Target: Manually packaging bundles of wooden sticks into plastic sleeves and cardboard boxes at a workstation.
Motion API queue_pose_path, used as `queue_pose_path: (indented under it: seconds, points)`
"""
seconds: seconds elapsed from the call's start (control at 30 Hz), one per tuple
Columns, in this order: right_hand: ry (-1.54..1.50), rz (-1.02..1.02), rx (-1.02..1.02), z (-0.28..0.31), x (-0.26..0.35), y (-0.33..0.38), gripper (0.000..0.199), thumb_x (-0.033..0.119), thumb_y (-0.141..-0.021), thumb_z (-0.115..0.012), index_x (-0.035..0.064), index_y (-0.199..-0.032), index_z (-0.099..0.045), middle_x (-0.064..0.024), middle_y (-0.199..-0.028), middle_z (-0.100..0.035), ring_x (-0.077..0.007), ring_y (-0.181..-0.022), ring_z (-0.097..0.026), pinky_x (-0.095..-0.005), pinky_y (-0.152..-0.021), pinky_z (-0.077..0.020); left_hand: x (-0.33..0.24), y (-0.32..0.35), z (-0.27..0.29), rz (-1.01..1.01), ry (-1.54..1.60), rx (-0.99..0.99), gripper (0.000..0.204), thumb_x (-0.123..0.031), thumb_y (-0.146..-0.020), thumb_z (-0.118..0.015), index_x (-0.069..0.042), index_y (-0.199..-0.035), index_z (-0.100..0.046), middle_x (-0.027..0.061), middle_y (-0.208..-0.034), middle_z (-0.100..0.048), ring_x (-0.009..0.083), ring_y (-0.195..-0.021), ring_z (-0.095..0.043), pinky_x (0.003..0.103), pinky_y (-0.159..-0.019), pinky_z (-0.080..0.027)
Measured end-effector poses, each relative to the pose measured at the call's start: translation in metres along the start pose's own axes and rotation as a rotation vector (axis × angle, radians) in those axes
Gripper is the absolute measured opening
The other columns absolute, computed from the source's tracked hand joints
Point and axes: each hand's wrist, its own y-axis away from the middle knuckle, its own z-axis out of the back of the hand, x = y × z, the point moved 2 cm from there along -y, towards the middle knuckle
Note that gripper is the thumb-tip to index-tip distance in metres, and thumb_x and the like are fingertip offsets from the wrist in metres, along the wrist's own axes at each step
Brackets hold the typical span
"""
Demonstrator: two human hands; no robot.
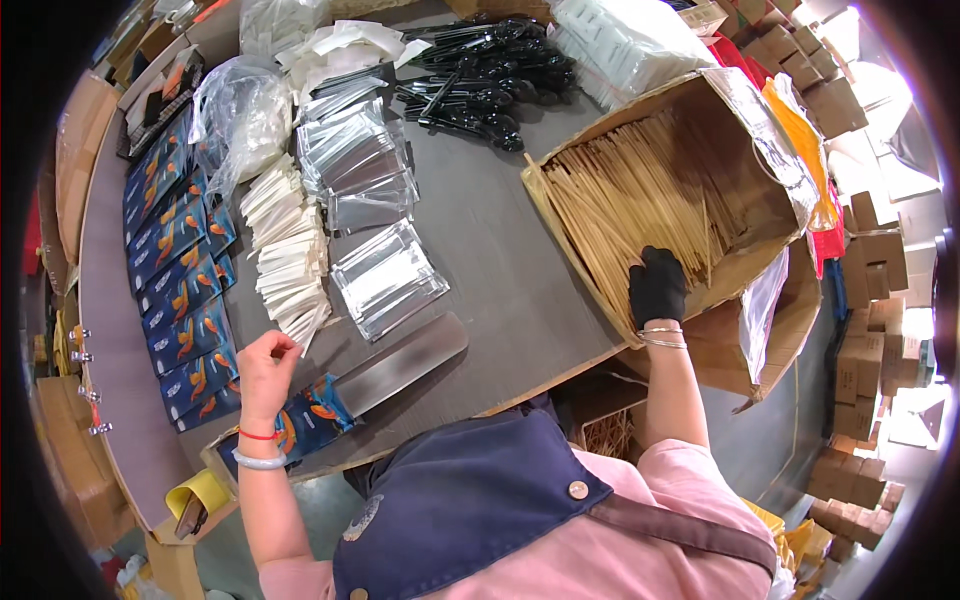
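My left hand (267,377) is closed in a pinch at the near end of a long pile of thin white paper packets (287,240), its fingertips on the end of one packet. My right hand (657,287), in a black glove, reaches into a cardboard box (735,265) and its fingers curl onto wooden chopsticks (640,190); the glove hides the fingertips. Below and right of my left hand lies a smooth metal chute (410,365), one end inside a blue printed pouch (315,415).
Overlapping blue pouches (180,300) line the left side. Clear-wrapped flat packets (390,280) lie mid-table. Farther back are black plastic spoons (490,80), a clear plastic bag (240,115) and a wrapped white bundle (630,45). A yellow roll (198,492) sits at the near left edge.
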Motion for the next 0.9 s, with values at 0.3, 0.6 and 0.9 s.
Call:
queue_pose_path:
  seconds: [0.3, 0.6, 0.9]
  points:
    - [-0.063, -0.133, -0.039, -0.002, -0.029, -0.003, 0.040, 0.028, -0.099, -0.050, -0.0047, -0.118, -0.063, -0.0224, -0.118, -0.065, -0.0365, -0.113, -0.060, -0.0411, -0.099, -0.0460, -0.051, -0.011, -0.024, -0.099, 0.109, 0.037, 0.013, -0.008, -0.077, -0.077, 0.002, -0.082, -0.070, 0.0069, -0.068, -0.067, 0.0099, -0.062, -0.060, 0.025, -0.059, -0.048]
    - [-0.663, 0.117, -0.025, 0.007, 0.055, 0.036, 0.019, 0.012, -0.097, -0.059, -0.0039, -0.105, -0.063, -0.0171, -0.098, -0.067, -0.0280, -0.094, -0.064, -0.0364, -0.087, -0.0492, -0.050, -0.024, -0.047, -0.031, 0.150, 0.132, 0.014, -0.013, -0.081, -0.075, -0.001, -0.086, -0.074, 0.0113, -0.069, -0.069, 0.0157, -0.061, -0.065, 0.028, -0.060, -0.050]
    - [-1.088, 0.255, -0.011, -0.054, 0.132, 0.076, 0.009, 0.006, -0.097, -0.055, 0.0022, -0.104, -0.060, -0.0049, -0.084, -0.060, -0.0145, -0.074, -0.054, -0.0284, -0.068, -0.0463, -0.067, -0.052, -0.093, -0.351, -0.164, -0.042, 0.024, -0.012, -0.072, -0.077, -0.003, -0.092, -0.068, 0.0155, -0.103, -0.063, 0.0336, -0.100, -0.059, 0.040, -0.086, -0.048]
